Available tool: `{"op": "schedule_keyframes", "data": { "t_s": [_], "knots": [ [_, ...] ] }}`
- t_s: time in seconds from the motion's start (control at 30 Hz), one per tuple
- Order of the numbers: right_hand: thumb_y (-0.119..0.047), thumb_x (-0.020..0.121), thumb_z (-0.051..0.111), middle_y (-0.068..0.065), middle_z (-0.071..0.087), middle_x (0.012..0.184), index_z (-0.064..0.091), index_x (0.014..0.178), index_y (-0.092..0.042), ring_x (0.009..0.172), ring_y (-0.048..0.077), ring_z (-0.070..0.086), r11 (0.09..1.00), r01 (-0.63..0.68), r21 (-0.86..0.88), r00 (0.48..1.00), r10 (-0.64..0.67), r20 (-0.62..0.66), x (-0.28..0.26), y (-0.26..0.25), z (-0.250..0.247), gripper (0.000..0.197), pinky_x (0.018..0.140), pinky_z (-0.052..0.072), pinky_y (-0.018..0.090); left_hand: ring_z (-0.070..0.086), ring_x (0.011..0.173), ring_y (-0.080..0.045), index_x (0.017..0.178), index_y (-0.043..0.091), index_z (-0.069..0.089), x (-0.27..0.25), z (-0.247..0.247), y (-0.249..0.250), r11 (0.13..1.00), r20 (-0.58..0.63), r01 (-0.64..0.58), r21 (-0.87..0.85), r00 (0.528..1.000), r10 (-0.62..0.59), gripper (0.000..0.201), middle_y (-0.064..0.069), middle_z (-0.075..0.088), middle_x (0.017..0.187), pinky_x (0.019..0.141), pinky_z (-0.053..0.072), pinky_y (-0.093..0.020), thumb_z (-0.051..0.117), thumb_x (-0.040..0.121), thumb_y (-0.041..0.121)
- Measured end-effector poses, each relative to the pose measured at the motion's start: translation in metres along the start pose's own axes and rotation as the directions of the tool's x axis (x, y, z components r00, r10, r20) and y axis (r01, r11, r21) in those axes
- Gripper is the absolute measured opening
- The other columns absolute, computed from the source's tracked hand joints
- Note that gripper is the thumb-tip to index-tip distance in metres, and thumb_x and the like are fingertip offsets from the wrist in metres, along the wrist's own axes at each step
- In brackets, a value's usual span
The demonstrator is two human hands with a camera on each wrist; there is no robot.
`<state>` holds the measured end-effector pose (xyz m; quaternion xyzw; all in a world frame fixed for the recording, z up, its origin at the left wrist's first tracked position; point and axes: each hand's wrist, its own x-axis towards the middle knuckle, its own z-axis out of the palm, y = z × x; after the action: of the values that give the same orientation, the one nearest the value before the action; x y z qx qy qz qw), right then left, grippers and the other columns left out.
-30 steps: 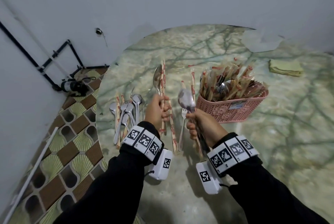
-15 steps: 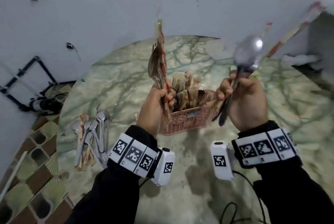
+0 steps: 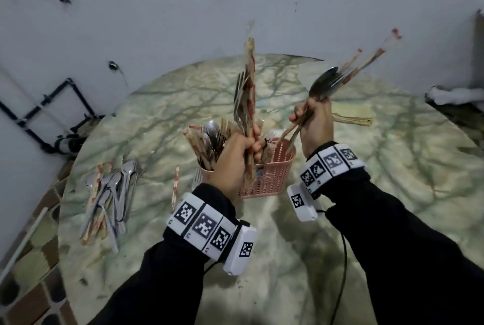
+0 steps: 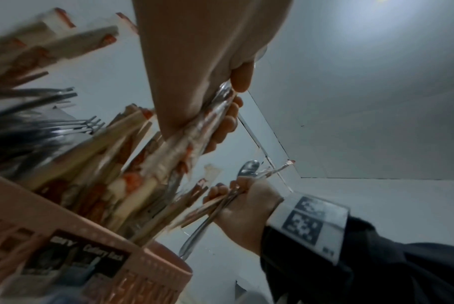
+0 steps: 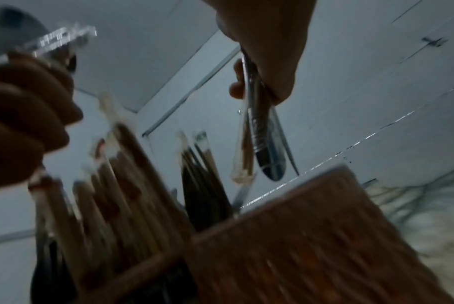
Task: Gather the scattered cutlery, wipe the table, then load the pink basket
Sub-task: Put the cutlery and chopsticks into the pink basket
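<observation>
The pink basket (image 3: 269, 178) stands mid-table, packed with wrapped chopsticks, spoons and forks. My left hand (image 3: 239, 153) grips an upright bundle of wrapped chopsticks and a fork (image 3: 246, 94) just above the basket's front rim. My right hand (image 3: 313, 121) grips a spoon and wrapped chopsticks (image 3: 340, 75) tilted up to the right, their lower ends over the basket's right end. In the left wrist view my left hand (image 4: 215, 115) holds its bundle above the basket (image 4: 95, 253). The right wrist view is blurred, with my right hand (image 5: 259, 72) around a spoon handle over the basket (image 5: 311, 246).
A pile of spoons, forks and wrapped chopsticks (image 3: 110, 193) lies near the table's left edge. One wrapped chopstick pair (image 3: 176, 185) and a fork (image 3: 197, 178) lie left of the basket. A folded yellow-green cloth (image 3: 353, 116) sits behind my right hand. The white wall runs behind the marble table (image 3: 392, 193).
Both hands carried their bundles from the table surface to over the basket. Since half a second ago they have dropped lower, and the right bundle leans further right.
</observation>
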<state>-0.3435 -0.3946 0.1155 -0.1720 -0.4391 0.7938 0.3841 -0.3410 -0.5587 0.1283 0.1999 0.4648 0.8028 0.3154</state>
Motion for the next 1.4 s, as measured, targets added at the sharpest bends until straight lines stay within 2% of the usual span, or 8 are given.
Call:
{"op": "schedule_keyframes", "data": {
  "t_s": [0.47,0.67,0.8,0.97,1.1,1.23,1.3,1.4],
  "knots": [
    [0.013,0.085,0.042,0.000,0.054,0.077,0.050,0.102,-0.004,0.069,0.006,0.050,0.800,-0.080,-0.595,0.939,0.260,0.223,-0.006,0.015,-0.034,0.026,0.056,0.042,0.004,0.050,0.067,-0.010,0.078,0.016,0.049,0.011,0.019,-0.023,0.986,-0.150,0.014,0.169,0.989,0.012,0.012,0.002,0.050,0.070,0.071,0.045,-0.026,0.042,0.079,0.007],
    [-0.039,0.060,0.059,0.006,0.021,0.150,0.018,0.146,-0.020,0.132,0.006,0.018,0.606,0.198,-0.770,0.954,0.063,0.295,-0.018,-0.001,-0.050,0.097,0.113,0.019,0.036,0.058,0.064,0.007,0.084,0.019,0.051,0.008,0.029,-0.024,0.964,-0.174,-0.020,0.266,0.982,0.068,0.026,0.003,0.054,0.084,0.069,0.048,-0.014,0.035,0.094,0.001],
    [-0.026,0.065,0.059,-0.007,0.035,0.119,0.040,0.128,-0.016,0.113,0.012,0.040,0.491,0.635,-0.596,0.766,-0.300,0.568,-0.048,-0.018,-0.049,0.066,0.093,0.040,0.033,0.060,0.066,0.013,0.092,0.022,0.050,0.005,0.036,-0.021,0.955,-0.142,-0.045,0.292,0.986,0.090,0.027,0.009,0.055,0.091,0.062,0.050,-0.010,0.033,0.097,0.003],
    [-0.038,0.069,0.054,-0.002,0.049,0.110,0.054,0.121,-0.014,0.102,0.013,0.048,0.447,0.701,-0.555,0.596,0.060,0.801,-0.066,-0.021,-0.044,0.057,0.087,0.038,0.022,0.055,0.106,-0.011,0.120,0.009,0.049,0.003,0.046,-0.021,0.957,-0.112,-0.036,0.287,0.991,0.071,0.026,0.003,0.055,0.110,0.097,0.043,-0.032,0.041,0.096,0.012],
    [-0.035,0.073,0.065,-0.012,0.052,0.089,0.057,0.113,-0.014,0.078,-0.008,0.050,0.524,0.642,-0.560,0.593,0.125,0.796,-0.057,-0.029,-0.043,0.046,0.069,0.038,0.008,0.057,0.094,-0.003,0.115,0.019,0.050,0.005,0.045,-0.019,0.962,-0.072,0.026,0.272,0.997,-0.007,0.025,0.008,0.059,0.100,0.087,0.046,-0.023,0.036,0.097,0.008],
    [-0.009,0.076,0.062,0.006,0.063,0.079,0.056,0.091,-0.028,0.068,0.017,0.060,0.678,0.451,-0.581,0.631,0.218,0.744,-0.051,-0.034,-0.039,0.025,0.062,0.048,0.033,0.055,0.093,0.000,0.100,0.025,0.053,0.005,0.048,-0.013,0.933,-0.022,0.030,0.358,0.999,-0.024,0.024,0.011,0.055,0.099,0.081,0.046,-0.013,0.037,0.098,0.008],
    [0.000,0.079,0.058,-0.007,0.064,0.081,0.056,0.092,-0.027,0.072,0.003,0.064,0.750,0.400,-0.527,0.626,0.196,0.755,-0.048,-0.035,-0.036,0.031,0.064,0.050,0.020,0.056,0.091,-0.004,0.097,0.022,0.055,0.005,0.048,-0.009,0.927,-0.033,0.027,0.373,0.999,-0.016,0.017,0.000,0.056,0.105,0.074,0.049,-0.011,0.045,0.095,0.008],
    [0.006,0.083,0.060,-0.013,0.069,0.074,0.055,0.092,-0.013,0.070,-0.004,0.064,0.809,0.342,-0.478,0.669,0.148,0.728,-0.035,-0.041,-0.034,0.022,0.064,0.049,0.012,0.052,0.115,-0.009,0.124,0.018,0.052,-0.002,0.038,-0.003,0.800,0.059,-0.095,0.592,0.996,0.074,0.043,-0.001,0.049,0.132,0.095,0.046,-0.022,0.062,0.082,0.014]
  ]
}}
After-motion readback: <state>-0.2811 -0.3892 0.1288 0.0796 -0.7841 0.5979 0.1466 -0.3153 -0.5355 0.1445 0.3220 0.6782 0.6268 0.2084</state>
